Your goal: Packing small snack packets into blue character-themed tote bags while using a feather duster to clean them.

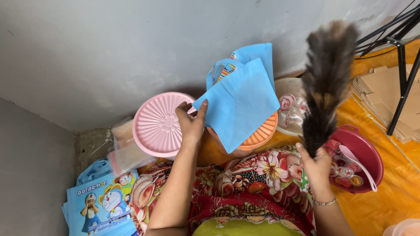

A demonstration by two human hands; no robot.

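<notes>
My left hand (190, 123) pinches the corner of a light blue fabric tote bag (241, 101) and holds it up over an orange round lid (262, 132). A pink round ribbed lid (160, 123) lies just left of that hand. My right hand (316, 167) grips the handle of a brown and black feather duster (326, 83), whose plume points up toward the wall. My lap is covered by a red floral cloth (245, 183).
A dark red basin (363, 150) with small cups and a white spoon sits at right on the orange floor. Flat cardboard pieces (385, 94) and black stand legs (404, 83) lie at far right. Blue printed bags (98, 205) are stacked at lower left by the grey wall.
</notes>
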